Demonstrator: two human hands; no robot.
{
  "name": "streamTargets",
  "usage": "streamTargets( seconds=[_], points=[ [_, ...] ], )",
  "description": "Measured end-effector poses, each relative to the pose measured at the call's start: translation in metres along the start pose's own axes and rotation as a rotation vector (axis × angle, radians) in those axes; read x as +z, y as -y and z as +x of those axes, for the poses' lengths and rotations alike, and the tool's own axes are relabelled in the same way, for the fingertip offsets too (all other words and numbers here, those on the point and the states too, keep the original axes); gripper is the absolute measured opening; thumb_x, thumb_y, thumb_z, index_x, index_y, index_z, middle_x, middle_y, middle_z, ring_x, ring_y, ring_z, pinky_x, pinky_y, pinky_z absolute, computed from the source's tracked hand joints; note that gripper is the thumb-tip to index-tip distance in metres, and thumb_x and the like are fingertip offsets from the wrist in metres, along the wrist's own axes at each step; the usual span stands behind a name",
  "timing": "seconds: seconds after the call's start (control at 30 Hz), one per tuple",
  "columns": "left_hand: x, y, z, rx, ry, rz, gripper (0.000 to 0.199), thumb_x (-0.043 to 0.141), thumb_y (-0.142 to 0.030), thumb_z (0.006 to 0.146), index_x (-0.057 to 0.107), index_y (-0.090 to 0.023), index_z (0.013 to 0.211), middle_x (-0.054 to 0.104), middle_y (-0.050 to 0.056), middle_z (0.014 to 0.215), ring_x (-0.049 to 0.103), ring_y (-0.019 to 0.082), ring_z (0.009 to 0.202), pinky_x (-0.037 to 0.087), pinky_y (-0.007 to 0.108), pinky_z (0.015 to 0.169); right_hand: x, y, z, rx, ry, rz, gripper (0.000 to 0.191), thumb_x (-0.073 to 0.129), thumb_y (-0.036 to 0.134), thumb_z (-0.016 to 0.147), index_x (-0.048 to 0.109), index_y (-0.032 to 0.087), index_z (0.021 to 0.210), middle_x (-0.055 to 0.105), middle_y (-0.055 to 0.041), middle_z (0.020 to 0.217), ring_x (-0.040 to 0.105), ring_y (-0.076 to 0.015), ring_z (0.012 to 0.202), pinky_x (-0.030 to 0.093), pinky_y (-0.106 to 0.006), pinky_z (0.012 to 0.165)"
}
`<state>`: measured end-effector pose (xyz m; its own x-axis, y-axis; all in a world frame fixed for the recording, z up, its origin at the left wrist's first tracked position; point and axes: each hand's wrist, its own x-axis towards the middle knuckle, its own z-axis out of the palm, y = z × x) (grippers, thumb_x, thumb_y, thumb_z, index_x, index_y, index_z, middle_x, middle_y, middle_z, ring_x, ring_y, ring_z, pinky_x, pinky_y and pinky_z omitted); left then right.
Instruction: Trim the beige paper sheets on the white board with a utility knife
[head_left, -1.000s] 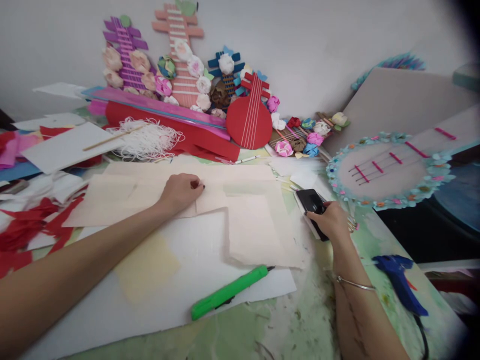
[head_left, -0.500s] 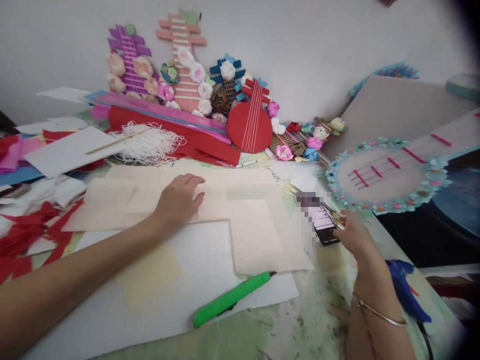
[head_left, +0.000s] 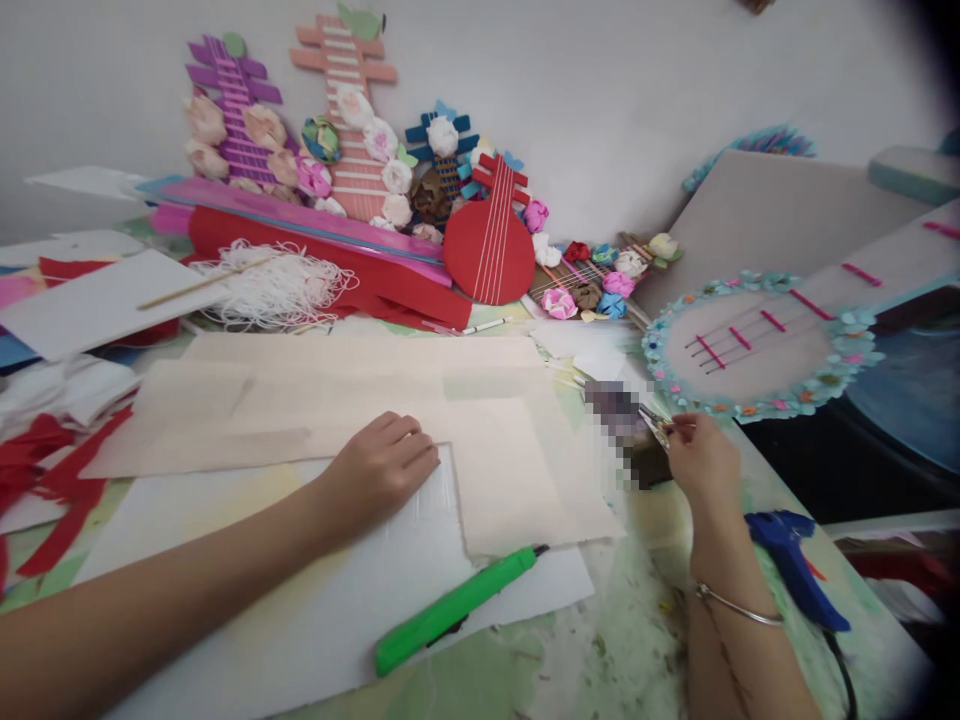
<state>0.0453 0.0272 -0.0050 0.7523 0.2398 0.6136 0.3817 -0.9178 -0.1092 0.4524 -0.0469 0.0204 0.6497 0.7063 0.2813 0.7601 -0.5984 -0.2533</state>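
Observation:
My left hand (head_left: pixel 391 462) lies palm down with its fingers curled together, at the inner edge of the cream paper sheet (head_left: pixel 352 385) and over a white board (head_left: pixel 300 610). Its fingertips are tucked under, so anything in them is hidden. On the right, my right hand (head_left: pixel 703 462) pinches the near end of a slim metallic tool (head_left: pixel 654 420), seemingly scissors, which points away to the upper left. Under the tool is a phone (head_left: pixel 651 465), partly blurred out. A green utility knife (head_left: pixel 459 612) rests across the white board in front, apart from both hands.
Paper-flower-trimmed model instruments, including a red lute (head_left: pixel 489 255), line the wall. White string (head_left: pixel 277 285) and red scraps (head_left: pixel 75 480) crowd the left. At right are a blue glue gun (head_left: pixel 799 565) and a large flower-edged lute (head_left: pixel 750 345) past the table's edge.
My left hand has come down and to the right, its fingers curling in. My right hand has closed on the metallic tool over the phone. The view has shifted slightly.

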Motion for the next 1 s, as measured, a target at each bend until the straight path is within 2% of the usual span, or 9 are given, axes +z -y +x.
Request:
streamTargets(
  seconds=[0.17,0.27,0.5,0.7,1.0],
  points=[
    [-0.001,-0.001,0.001,0.018,0.033,0.08,0.022,0.051,-0.005,0.09,0.065,-0.016,0.077,0.068,0.007,0.079,0.062,0.022,0.082,0.048,0.037,0.073,-0.016,-0.002,0.0,0.104,0.054,0.055,0.021,0.048,0.029,0.076,0.066,0.019,0.081,0.073,-0.009,0.079,0.06,-0.025,0.067,0.042,-0.036,0.066],
    [-0.001,0.0,0.001,0.013,0.049,0.116,0.019,0.052,-0.008,0.091,0.067,-0.015,0.081,0.068,0.008,0.08,0.062,0.022,0.084,0.049,0.037,0.074,-0.022,-0.001,-0.002,0.129,0.078,0.069,0.02,0.049,0.028,0.073,0.067,0.02,0.072,0.07,-0.0075,0.072,0.055,-0.0221,0.061,0.038,-0.034,0.062],
    [0.001,0.001,0.0,0.002,0.07,0.16,0.018,0.051,-0.012,0.094,0.068,-0.009,0.092,0.07,0.011,0.086,0.063,0.026,0.088,0.051,0.04,0.075,-0.023,0.003,-0.002,0.136,0.093,0.079,0.025,0.05,0.031,0.07,0.071,0.019,0.073,0.061,-0.0067,0.063,0.051,-0.0222,0.061,0.034,-0.034,0.061],
    [0.002,0.0,-0.001,-0.01,0.137,0.152,0.019,0.049,-0.01,0.094,0.068,-0.012,0.094,0.07,0.011,0.092,0.063,0.024,0.09,0.051,0.038,0.078,-0.02,0.004,0.0,0.138,0.111,0.055,0.021,0.05,0.031,0.066,0.069,0.02,0.069,0.054,-0.0031,0.056,0.048,-0.0221,0.059,0.032,-0.032,0.061],
    [0.004,0.002,-0.005,0.003,0.166,0.129,0.02,0.051,-0.007,0.092,0.066,-0.007,0.106,0.069,0.012,0.093,0.063,0.025,0.088,0.051,0.039,0.076,-0.021,0.004,-0.002,0.147,0.097,0.071,0.022,0.052,0.032,0.065,0.069,0.02,0.066,0.055,-0.0036,0.055,0.047,-0.0209,0.058,0.031,-0.032,0.06]
  ],
)
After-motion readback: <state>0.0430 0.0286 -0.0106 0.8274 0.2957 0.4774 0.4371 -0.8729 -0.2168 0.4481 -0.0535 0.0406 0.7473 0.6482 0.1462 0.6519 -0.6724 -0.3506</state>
